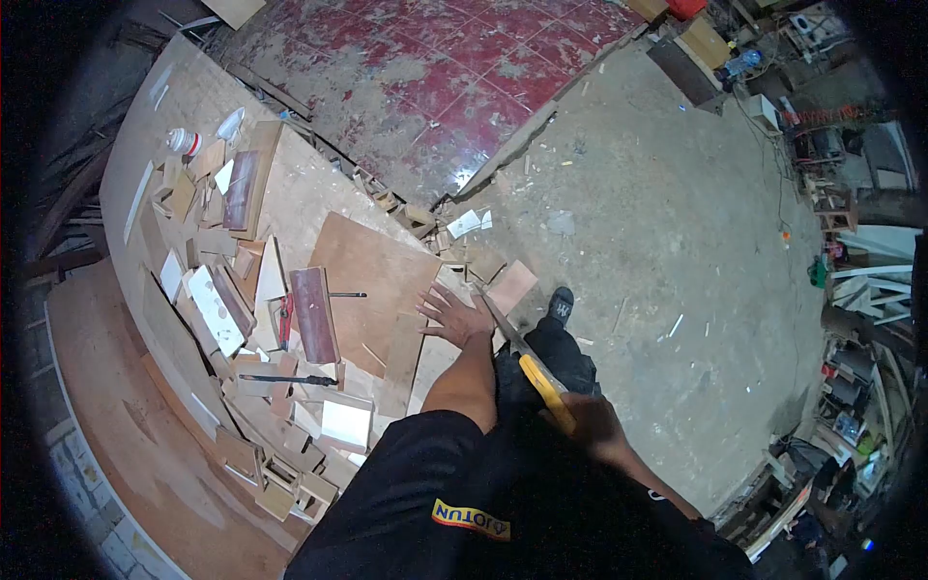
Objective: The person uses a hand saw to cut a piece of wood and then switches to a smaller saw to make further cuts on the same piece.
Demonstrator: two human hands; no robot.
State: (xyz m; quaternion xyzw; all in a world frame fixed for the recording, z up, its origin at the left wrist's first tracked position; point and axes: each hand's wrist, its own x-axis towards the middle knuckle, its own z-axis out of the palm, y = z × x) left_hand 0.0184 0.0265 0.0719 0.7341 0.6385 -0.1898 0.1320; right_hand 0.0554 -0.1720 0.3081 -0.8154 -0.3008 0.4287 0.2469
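My left hand [456,317] lies spread, palm down, on pale board at the workbench edge, beside a brown wooden sheet [362,280]. In my right hand [588,421] is the yellow handle of a handsaw [543,382]. The saw's blade points up and left, its tip close to the fingers of my left hand. A pinkish wood piece [511,287] shows just beyond the blade. On the bench left of my left hand are a dark red-brown block [314,315], a red-handled tool [286,321] and a thin dark rod [348,294].
Wood offcuts [280,483] and a white bottle [182,142] lie about the workbench [309,188]. Right of it is a concrete floor [667,242] with scraps; red tiles [425,68] lie beyond. Clutter lines the far right. My shoe [561,304] is below the bench edge.
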